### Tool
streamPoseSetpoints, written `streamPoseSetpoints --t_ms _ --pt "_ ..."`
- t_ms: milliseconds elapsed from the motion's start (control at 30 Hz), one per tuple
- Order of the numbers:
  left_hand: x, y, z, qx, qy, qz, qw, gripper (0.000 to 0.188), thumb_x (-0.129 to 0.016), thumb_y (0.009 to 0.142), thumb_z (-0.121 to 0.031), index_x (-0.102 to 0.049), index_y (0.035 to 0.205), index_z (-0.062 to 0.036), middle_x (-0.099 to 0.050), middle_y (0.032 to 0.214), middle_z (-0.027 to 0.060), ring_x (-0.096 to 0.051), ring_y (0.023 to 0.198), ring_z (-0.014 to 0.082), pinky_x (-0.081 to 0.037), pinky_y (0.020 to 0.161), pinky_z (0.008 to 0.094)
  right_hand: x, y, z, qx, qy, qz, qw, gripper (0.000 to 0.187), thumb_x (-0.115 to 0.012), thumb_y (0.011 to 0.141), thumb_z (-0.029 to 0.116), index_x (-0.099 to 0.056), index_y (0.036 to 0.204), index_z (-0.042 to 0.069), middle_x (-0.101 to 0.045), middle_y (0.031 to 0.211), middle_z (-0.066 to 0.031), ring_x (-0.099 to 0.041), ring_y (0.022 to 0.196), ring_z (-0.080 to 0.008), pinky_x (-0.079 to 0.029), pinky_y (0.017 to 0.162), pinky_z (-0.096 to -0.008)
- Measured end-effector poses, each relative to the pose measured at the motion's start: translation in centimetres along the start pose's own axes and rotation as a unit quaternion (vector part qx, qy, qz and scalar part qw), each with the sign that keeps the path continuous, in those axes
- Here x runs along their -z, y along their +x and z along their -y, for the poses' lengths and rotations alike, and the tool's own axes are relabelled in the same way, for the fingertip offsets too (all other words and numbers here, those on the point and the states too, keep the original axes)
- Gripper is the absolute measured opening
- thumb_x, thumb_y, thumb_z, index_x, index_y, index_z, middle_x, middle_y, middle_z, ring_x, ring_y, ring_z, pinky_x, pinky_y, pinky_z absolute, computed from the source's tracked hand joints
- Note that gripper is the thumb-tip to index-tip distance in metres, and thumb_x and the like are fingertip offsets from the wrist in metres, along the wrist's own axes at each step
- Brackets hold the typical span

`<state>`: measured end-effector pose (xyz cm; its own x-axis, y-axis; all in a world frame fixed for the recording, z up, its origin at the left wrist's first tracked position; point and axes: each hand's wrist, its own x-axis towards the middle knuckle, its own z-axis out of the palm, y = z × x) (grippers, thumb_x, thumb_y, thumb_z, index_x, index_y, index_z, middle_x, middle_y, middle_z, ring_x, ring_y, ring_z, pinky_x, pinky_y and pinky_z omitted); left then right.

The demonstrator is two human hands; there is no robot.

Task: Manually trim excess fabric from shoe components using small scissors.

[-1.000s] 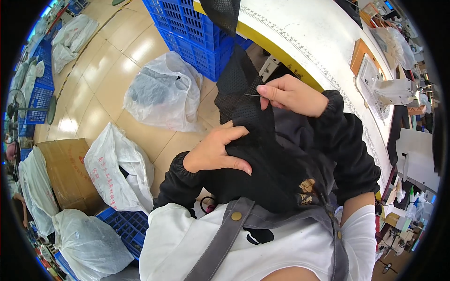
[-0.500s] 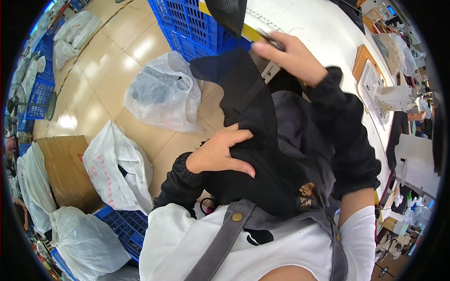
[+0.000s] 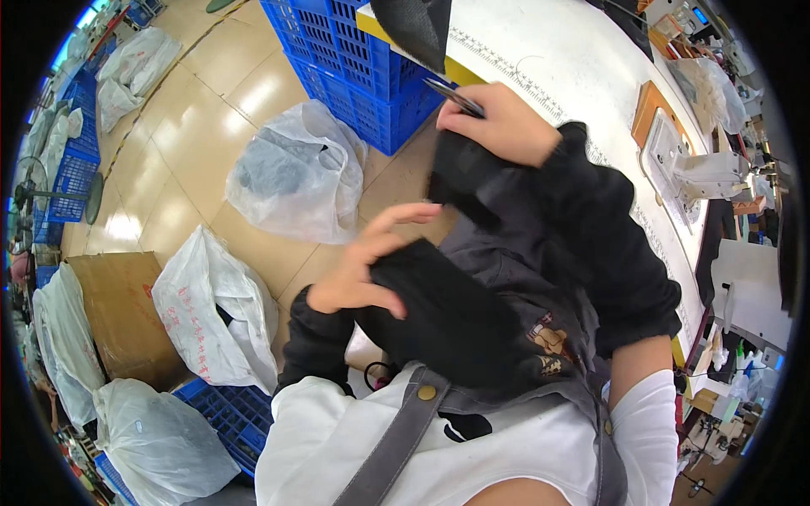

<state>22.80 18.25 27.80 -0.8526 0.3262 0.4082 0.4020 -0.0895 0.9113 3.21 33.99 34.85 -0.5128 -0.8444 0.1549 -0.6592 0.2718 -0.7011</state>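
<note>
My right hand (image 3: 506,126) is closed around a slim, dark, pointed metal tool (image 3: 456,99), which looks like thread snips, near the table's edge. Just under that hand is dark, blurred cloth (image 3: 468,173); whether the fingers grip it too is unclear. My left hand (image 3: 363,266) is open, thumb and fingers apart, beside the edge of black fabric (image 3: 456,316) spread over my lap. Another black mesh piece (image 3: 413,34) hangs over the table corner, above the tool.
A white table (image 3: 582,93) with a printed ruler edge runs along my right, carrying a sewing machine (image 3: 704,177). Stacked blue crates (image 3: 354,76) stand by its corner. On the tiled floor are a plastic bag (image 3: 295,173), a white sack (image 3: 211,312) and a cardboard box (image 3: 126,316).
My right hand has moved down and slightly left with the tool. The left hand has shifted left, its fingers lifting. The mesh fabric stretched between them no longer spans that gap.
</note>
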Motion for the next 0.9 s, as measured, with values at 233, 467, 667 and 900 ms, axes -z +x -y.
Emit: streamPoseSetpoints --t_ms 233,467,667,900 --pt "0.4 -0.3 0.0 -0.004 -0.035 -0.107 0.994 0.07 -0.079 0.054 -0.048 -0.057 0.098 0.0017 -0.036 0.133 0.0228 -0.038 0.12 0.0351 -0.029 0.1 0.0441 -1.5 -9.9 5.7 -0.005 0.087 0.114 0.99 0.038 -0.054 0.071 -0.007 -0.042 0.106 0.004 -0.053 0.066 -0.0132 -0.059 0.067 -0.0321 -0.044 0.058 -0.0345" --pt "-2.0 1.9 0.5 0.054 -0.05 0.05 0.996 0.065 -0.082 0.055 -0.038 -0.054 0.099 0.0004 -0.05 0.105 0.0106 -0.049 0.099 0.0256 -0.037 0.088 0.0346 -2.6 -13.5 6.4 -0.005 0.162 0.075 0.984 0.049 -0.051 0.065 -0.013 -0.035 0.109 0.0 -0.057 0.075 -0.0145 -0.06 0.071 -0.0318 -0.045 0.065 -0.0299" --pt "-2.4 1.8 0.6 0.03 -0.018 0.042 0.999 0.068 -0.082 0.056 -0.038 -0.053 0.104 0.0004 -0.05 0.11 0.0104 -0.049 0.102 0.0248 -0.037 0.09 0.0329 -2.8 -14.4 6.5 -0.023 0.193 0.07 0.978 0.047 -0.047 0.066 -0.014 -0.036 0.109 0.0 -0.057 0.077 -0.014 -0.059 0.068 -0.024 -0.043 0.065 -0.0258" --pt "-2.7 1.6 0.0 0.113 -0.14 0.002 0.984 0.069 -0.083 0.055 -0.038 -0.053 0.105 0.0004 -0.047 0.115 0.0124 -0.048 0.106 0.0257 -0.036 0.092 0.0335 -2.8 -14.5 6.5 -0.015 0.201 0.076 0.977 0.046 -0.045 0.066 -0.015 -0.036 0.108 0.0 -0.055 0.074 -0.0133 -0.057 0.066 -0.0191 -0.042 0.064 -0.025"
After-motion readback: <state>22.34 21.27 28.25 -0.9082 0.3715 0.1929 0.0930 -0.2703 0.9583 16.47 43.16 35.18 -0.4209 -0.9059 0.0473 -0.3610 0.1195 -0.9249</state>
